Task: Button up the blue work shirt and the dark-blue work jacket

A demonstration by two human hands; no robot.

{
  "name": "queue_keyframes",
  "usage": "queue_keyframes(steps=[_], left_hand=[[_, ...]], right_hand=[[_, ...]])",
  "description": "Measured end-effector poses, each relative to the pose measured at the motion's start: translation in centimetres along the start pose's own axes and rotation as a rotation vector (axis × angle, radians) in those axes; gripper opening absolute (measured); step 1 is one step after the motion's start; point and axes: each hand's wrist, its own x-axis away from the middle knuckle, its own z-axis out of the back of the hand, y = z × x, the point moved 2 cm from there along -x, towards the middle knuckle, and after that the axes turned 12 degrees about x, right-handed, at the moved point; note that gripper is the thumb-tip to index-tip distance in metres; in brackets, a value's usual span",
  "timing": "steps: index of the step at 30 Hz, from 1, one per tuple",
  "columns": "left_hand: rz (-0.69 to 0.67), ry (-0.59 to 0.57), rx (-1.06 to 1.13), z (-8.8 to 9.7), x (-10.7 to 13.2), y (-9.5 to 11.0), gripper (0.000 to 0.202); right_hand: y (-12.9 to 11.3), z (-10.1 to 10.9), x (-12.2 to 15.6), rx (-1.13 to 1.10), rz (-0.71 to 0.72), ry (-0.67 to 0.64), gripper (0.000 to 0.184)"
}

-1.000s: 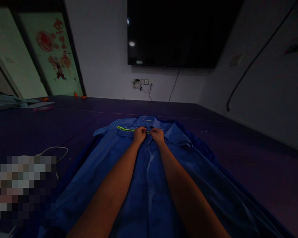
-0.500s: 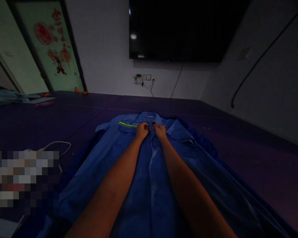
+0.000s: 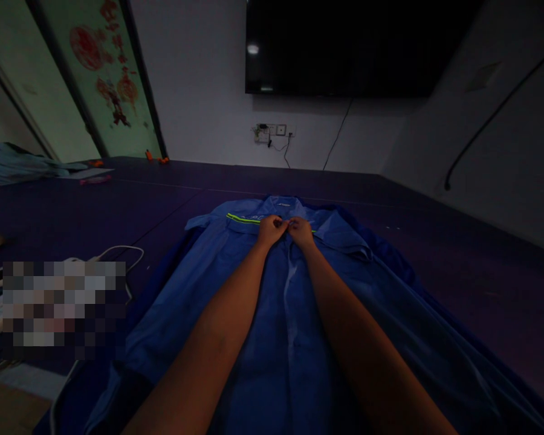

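A blue short-sleeved work shirt [image 3: 222,266] lies spread on the dark purple floor, collar away from me, with a yellow-green stripe across its chest. Both arms reach over it to the front opening just below the collar. My left hand [image 3: 272,231] is closed, pinching the shirt's front edge. Close beside it, my right hand [image 3: 301,232] pinches the other side of the opening. The fingertips nearly meet; any button between them is too small and dark to make out. Darker blue cloth [image 3: 392,266] shows beneath the shirt.
A white cable [image 3: 136,254] curls on the floor to the left, near a blurred-out patch. Light blue cloth [image 3: 13,163] and small orange objects [image 3: 156,158] lie further back. A large black television [image 3: 344,48] hangs on the wall above several sockets [image 3: 274,130].
My hands have come closer together at the shirt's front opening, the fingertips now almost touching. The view has shifted a little, so the scene sits further right and higher.
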Motion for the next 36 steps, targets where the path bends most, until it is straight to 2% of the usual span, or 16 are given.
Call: queue_keyframes(steps=[3, 8, 14, 28, 36], left_hand=[[0.005, -0.002, 0.002, 0.0, 0.0, -0.1, 0.011], [0.018, 0.0, 0.012, 0.1, -0.1, -0.3, 0.003], [0.046, 0.018, 0.051, 0.0, -0.4, -0.6, 0.01], [0.208, 0.105, 0.178, 0.1, -0.9, -1.9, 0.012], [0.25, 0.114, 0.233, 0.2, -0.8, -2.2, 0.011]], right_hand=[[0.1, -0.1, -0.1, 0.036, 0.031, -0.017, 0.013], [-0.1, -0.2, 0.1, 0.059, 0.066, -0.061, 0.011], [-0.1, -0.2, 0.2, 0.047, 0.063, -0.078, 0.006], [0.0, -0.6, 0.3, -0.069, -0.071, -0.091, 0.003], [0.1, -0.7, 0.1, -0.12, -0.135, -0.102, 0.004]])
